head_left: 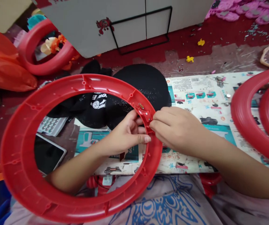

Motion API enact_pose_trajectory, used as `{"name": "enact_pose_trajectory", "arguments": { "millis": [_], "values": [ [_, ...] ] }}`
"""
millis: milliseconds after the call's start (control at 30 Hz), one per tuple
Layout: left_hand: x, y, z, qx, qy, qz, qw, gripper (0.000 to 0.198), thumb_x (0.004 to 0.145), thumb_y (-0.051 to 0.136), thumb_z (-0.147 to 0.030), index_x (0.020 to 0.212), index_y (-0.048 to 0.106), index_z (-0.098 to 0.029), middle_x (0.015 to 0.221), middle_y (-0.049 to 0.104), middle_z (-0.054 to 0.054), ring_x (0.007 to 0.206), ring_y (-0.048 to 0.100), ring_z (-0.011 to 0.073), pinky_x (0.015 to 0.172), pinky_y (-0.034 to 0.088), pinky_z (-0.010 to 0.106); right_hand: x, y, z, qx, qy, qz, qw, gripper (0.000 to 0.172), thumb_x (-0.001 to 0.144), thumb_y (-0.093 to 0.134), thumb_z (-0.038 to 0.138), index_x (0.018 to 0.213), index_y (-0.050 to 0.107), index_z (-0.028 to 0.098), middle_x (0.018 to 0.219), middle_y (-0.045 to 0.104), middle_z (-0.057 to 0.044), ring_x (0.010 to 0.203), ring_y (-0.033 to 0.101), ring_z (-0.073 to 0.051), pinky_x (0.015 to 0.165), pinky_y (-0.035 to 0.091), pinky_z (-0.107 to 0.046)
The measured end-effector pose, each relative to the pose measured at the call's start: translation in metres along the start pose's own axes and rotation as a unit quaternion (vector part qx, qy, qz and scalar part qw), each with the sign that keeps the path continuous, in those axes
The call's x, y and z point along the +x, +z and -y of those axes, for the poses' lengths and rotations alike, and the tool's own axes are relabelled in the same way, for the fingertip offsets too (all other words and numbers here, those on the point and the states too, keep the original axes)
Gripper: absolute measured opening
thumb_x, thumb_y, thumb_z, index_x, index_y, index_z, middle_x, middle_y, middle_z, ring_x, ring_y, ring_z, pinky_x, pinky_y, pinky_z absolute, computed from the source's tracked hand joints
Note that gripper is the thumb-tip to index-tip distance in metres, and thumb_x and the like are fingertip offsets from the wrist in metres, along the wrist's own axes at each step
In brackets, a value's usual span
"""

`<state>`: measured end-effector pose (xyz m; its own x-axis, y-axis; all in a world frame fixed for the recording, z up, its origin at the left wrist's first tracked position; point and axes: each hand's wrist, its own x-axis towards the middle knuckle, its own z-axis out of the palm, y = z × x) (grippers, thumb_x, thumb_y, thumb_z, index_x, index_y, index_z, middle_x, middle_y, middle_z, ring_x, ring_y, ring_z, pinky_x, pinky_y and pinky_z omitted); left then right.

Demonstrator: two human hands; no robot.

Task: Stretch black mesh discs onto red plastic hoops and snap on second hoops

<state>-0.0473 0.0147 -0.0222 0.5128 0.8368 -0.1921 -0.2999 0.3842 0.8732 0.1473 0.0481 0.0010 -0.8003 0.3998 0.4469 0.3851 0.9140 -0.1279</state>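
A large red plastic ring (14, 134), its ribbed hollow side up, lies tilted over my lap and the table's edge. My left hand (133, 132) reaches up through the opening and grips the ring's right inner rim, thumb on top. On that part of the ring sits a small red piece (146, 115) with thin wires and a small coil beside it. My right hand (169, 126) is closed at the outer rim next to this piece, fingertips pressed together; what they pinch is hidden.
Black cloth items (143, 81) lie behind the ring. A phone (47, 153) and a calculator (52, 125) show through its opening. More red rings (246, 103) are at right. A white box (134, 25) with a black frame stands behind. Yellow bits (190, 59) litter the red surface.
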Motion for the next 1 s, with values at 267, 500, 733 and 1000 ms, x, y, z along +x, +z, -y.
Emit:
{"name": "enact_pose_trajectory", "arguments": {
  "millis": [267, 500, 733, 1000],
  "values": [
    [0.002, 0.001, 0.002, -0.002, 0.012, -0.030, 0.999, 0.055, 0.071, 0.080, -0.015, 0.113, 0.047, -0.026, 0.118, 0.064, 0.006, 0.096, 0.070, 0.0200, 0.071, 0.058, 0.022, -0.001, 0.005, -0.001, 0.108, 0.032, 0.023, 0.993, 0.025, 0.089, 0.047, 0.017, 0.080, 0.070, 0.011, 0.077, 0.064, -0.009, 0.069, 0.052, -0.020, 0.061, 0.040, -0.034],
    [0.002, -0.006, -0.009, 0.012, 0.050, -0.037, 0.998, 0.051, 0.071, 0.079, -0.015, 0.110, 0.047, -0.024, 0.112, 0.066, 0.004, 0.082, 0.071, 0.0166, 0.064, 0.059, 0.022, 0.001, 0.001, -0.004, 0.132, 0.050, -0.097, 0.985, 0.024, 0.087, 0.050, 0.013, 0.078, 0.070, 0.007, 0.072, 0.064, -0.011, 0.067, 0.054, -0.018, 0.061, 0.043, -0.032],
    [-0.005, -0.025, -0.052, 0.061, 0.168, -0.162, 0.970, 0.045, 0.065, 0.084, -0.018, 0.099, 0.057, -0.025, 0.094, 0.072, -0.002, 0.066, 0.066, 0.0110, 0.054, 0.055, 0.019, -0.003, 0.019, -0.021, 0.122, 0.157, -0.023, 0.980, 0.020, 0.085, 0.063, 0.032, 0.083, 0.070, 0.013, 0.083, 0.064, -0.009, 0.078, 0.056, -0.020, 0.071, 0.046, -0.034],
    [-0.004, -0.062, -0.070, 0.105, 0.231, -0.260, 0.932, 0.037, 0.072, 0.080, -0.020, 0.102, 0.058, -0.027, 0.096, 0.069, -0.007, 0.085, 0.063, 0.0157, 0.058, 0.050, 0.020, -0.004, 0.039, -0.014, 0.095, 0.086, 0.132, 0.983, 0.018, 0.083, 0.068, 0.035, 0.093, 0.075, 0.023, 0.108, 0.067, -0.007, 0.099, 0.052, -0.024, 0.081, 0.038, -0.037]
  ]
}}
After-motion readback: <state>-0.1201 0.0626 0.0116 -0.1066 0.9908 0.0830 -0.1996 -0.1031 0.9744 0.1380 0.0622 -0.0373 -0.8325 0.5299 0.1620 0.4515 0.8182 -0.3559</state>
